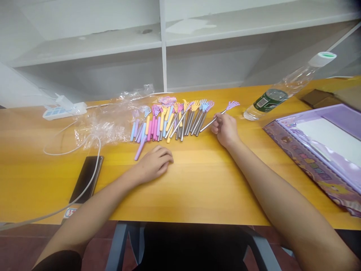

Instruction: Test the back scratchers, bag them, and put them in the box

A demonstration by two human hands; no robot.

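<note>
My right hand (226, 128) pinches the metal rod of a back scratcher (232, 105) with a purple hand-shaped head. The rod slants down to the left, its lower end close to the row. My left hand (156, 164) rests on the table in front of the row, fingers loosely bent, with nothing visible in it. A purple handle (140, 150) sticks out of the pile just beyond its knuckles. Several back scratchers (194, 119) lie side by side, some showing bare metal rods. On the left of the row, pink, blue, yellow and purple handles (150, 128) overlap.
Crumpled clear plastic (104, 128) lies left of the row, near a power strip (64, 109) and white cable. A black phone (87, 179) is at the left front. A water bottle (270, 98) stands at the right, behind a purple box (304, 162). White shelving (164, 49) backs the table.
</note>
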